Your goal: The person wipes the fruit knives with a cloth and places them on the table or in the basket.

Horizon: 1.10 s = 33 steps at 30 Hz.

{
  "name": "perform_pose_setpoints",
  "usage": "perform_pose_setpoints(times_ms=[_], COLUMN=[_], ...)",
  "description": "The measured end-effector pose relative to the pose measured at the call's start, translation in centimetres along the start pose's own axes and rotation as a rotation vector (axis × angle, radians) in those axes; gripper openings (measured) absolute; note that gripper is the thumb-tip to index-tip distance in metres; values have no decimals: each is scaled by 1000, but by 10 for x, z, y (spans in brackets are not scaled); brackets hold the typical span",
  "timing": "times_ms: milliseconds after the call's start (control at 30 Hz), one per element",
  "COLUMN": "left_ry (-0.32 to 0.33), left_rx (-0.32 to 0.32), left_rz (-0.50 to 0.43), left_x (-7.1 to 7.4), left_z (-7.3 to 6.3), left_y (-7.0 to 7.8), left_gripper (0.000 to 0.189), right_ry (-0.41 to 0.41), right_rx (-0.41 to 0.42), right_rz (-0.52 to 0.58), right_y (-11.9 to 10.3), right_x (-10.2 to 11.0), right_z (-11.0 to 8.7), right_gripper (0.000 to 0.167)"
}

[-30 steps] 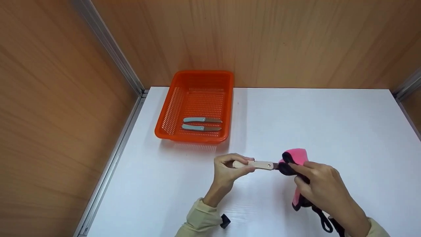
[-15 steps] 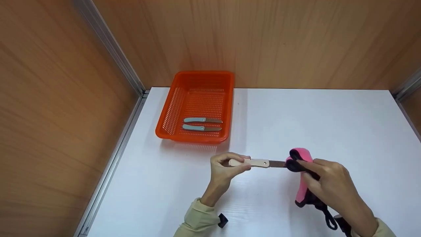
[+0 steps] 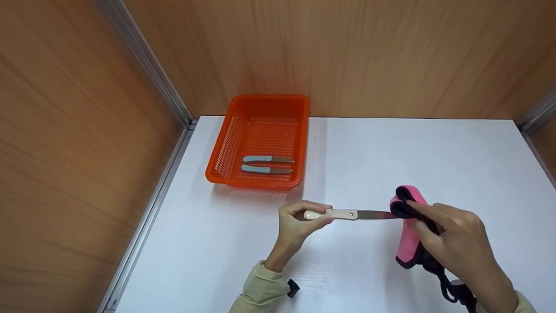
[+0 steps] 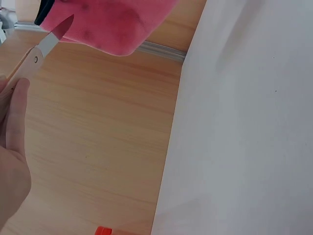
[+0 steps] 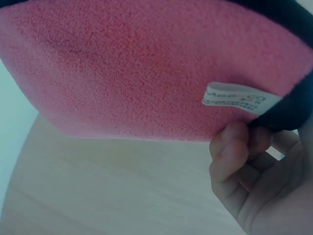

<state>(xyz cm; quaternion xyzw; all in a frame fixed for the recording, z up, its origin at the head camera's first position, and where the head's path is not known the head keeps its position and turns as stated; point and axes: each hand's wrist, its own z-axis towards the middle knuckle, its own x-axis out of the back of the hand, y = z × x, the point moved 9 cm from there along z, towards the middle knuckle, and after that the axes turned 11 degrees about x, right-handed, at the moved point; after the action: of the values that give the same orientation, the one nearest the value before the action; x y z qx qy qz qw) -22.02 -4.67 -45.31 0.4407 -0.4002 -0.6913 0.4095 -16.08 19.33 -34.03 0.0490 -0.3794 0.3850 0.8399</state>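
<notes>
My left hand [image 3: 297,224] pinches the pale handle of a small knife [image 3: 343,214], held level over the table with its blade pointing right. In my right hand [image 3: 460,237] is a pink cloth [image 3: 409,243] with a dark edge, folded over and gripped between thumb and fingers. The fold sits right at the blade's tip in the head view. The left wrist view has the knife [image 4: 30,61] with its blade bare in front of the pink cloth [image 4: 110,27]. A white printed label [image 5: 239,96] shows on the cloth in the right wrist view.
An orange basket [image 3: 210,167] stands at the back left of the white table [image 3: 412,152]. Two knives [image 3: 257,159] with light blue handles lie in it, side by side. Wooden panels [image 3: 347,56] close off the back and the left.
My right hand has moved right and a little up with the cloth, sliding along the blade to its tip. More of the blade shows now; my left hand has hardly moved.
</notes>
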Motion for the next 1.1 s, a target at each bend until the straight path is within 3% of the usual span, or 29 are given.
perform_pose_setpoints(times_ms=[133, 367, 600, 867, 1100], left_ry=[-15, -6, 20, 74, 68], left_rx=[-1, 35, 40, 99, 78], left_rz=[33, 39, 1, -57, -98], left_x=[-7, -12, -13, -5, -3], left_z=[1, 0, -1, -3, -3], left_y=[-2, -6, -4, -12, -10], left_gripper=[18, 19, 21, 28, 22], right_ry=[19, -74, -207, -214, -219], right_rx=[55, 79, 52, 47, -7], right_rz=[10, 80, 64, -1, -7], right_y=[-14, -25, -29, -25, -13], right_x=[-2, -33, -57, -58, -53], right_z=[6, 3, -2, -7, -12], right_gripper=[37, 59, 41, 39, 39])
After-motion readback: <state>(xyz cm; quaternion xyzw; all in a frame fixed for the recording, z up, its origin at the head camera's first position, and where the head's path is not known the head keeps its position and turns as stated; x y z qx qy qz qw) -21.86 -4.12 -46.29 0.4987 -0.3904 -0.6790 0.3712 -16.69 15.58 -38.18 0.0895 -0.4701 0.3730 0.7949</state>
